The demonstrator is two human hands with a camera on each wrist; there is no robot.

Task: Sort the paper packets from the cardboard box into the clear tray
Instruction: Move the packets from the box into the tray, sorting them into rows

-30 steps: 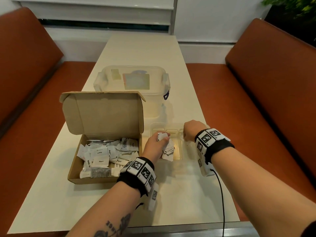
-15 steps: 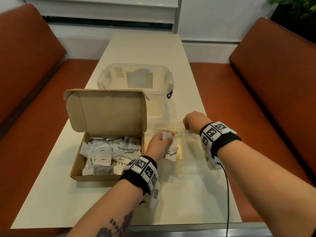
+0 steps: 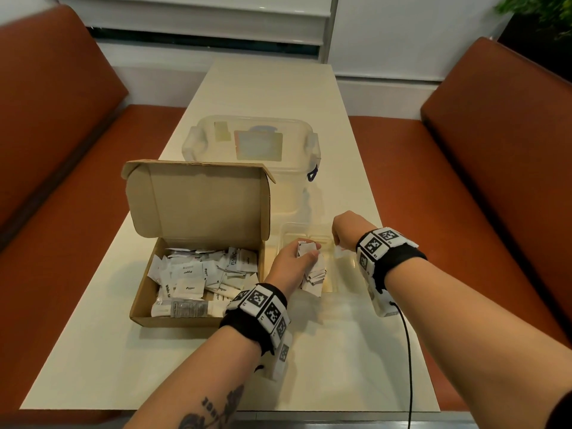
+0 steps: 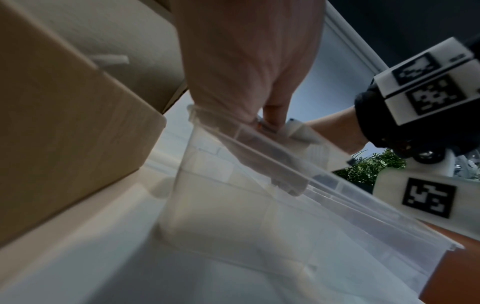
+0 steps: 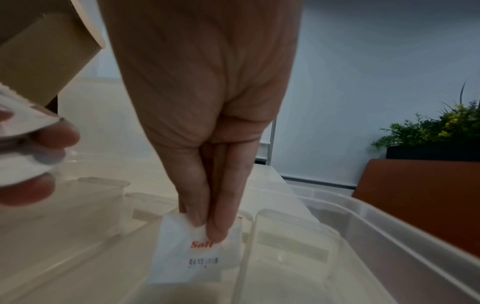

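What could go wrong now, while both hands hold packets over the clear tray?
1. The left hand grips a loose stack of packets fanned above the clear tray; some might slip into the wrong compartment.
2. The right hand pinches a Salt packet close to a divider, so it may land astride it.

- Cardboard box: plain tan-brown.
- Paper packets: white with black lettering.
- Salt packet: white, red word "Salt", black code.
- Tray: clear, colourless.
- Wristbands: black with white blocks bearing black square-code patterns.
- Table: cream.
- Benches: rust-brown.
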